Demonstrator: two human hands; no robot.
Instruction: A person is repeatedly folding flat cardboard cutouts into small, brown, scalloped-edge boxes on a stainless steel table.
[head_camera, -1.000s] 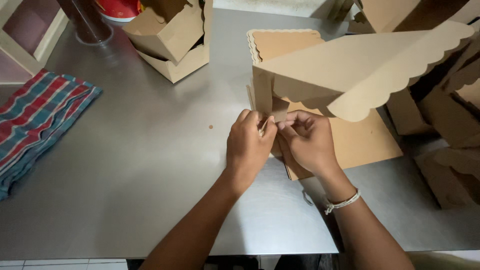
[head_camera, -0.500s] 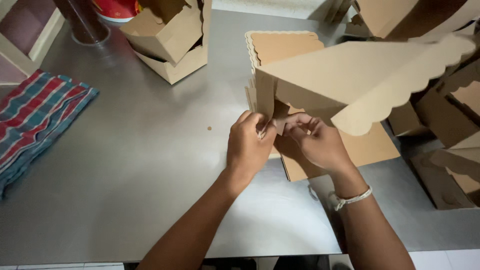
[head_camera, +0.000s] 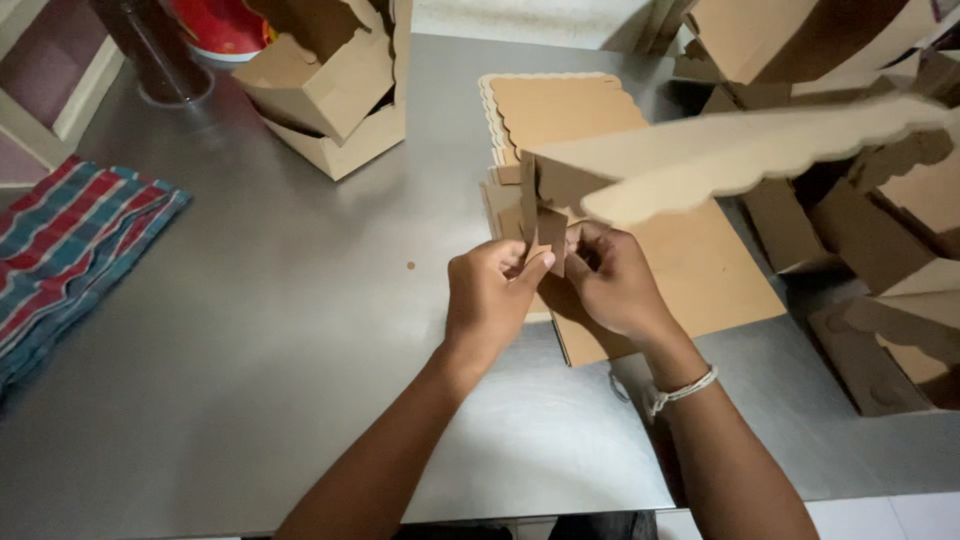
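Cardboard box blank (head_camera: 700, 160) with a scalloped edge is what both hands are working on – it's held up off the metal table (head_camera: 300, 350), roughly in the middle of the view, with its long scalloped flap stretching out to the right and blocking part of what's behind it. Left hand (head_camera: 492, 295) has the thumb and fingertips pinched on a small tab (head_camera: 551, 235) hanging down at the near corner of the blank. Right hand (head_camera: 615, 285) is curled in tight right beside it, fingers tucked against the same corner, so the two hands are pretty much touching each other there. Can't really make out how the tab sits behind the fingers, too much is hidden. Right wrist has a thin white bracelet (head_camera: 682, 390) on it.

Underneath all this lies a stack of flat blanks (head_camera: 690, 270) in the same brown card, scalloped edges showing at the far end – it sits flat on the table just under and beyond the hands. Far left of that, near the top, there are a couple of already folded boxes (head_camera: 335, 90) nested or leaning into each other. A whole jumble of more cardboard boxes (head_camera: 880, 250) fills the right side. On the left edge of the table there's a striped cloth (head_camera: 70, 240) in red, blue and white, well away from the hands. Something red and white (head_camera: 215, 25) sits at the top behind the folded boxes, can't tell what it is.
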